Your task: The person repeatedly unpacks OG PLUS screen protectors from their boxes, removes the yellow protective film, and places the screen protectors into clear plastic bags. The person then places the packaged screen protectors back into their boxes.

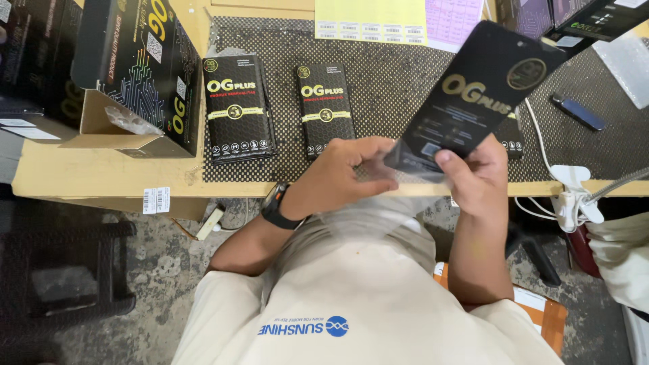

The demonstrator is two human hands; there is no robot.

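On the wooden counter lies a dark perforated mat, taken as the landmark. Below the counter's near edge: grey, stained concrete floor.

Left of the mat: an open black carton with a loose cardboard flap. On the mat's left half: two flat black packets, side by side, long axes running away from the person. At the mat's far edge: yellow label sheet and pink sheet. On the mat's right part: a small dark blue stick-shaped item and a white cable.

Held above the mat's near-right edge: a flat black packet in a clear sleeve. Long axis tilted, upper end pointing far-right, lower end toward the person's chest; printed face toward the camera.

Left hand: closed, fingers pinching the sleeve at the packet's lower end; dark watch on the wrist. Right hand: closed around the packet's lower edge, thumb on the front face.
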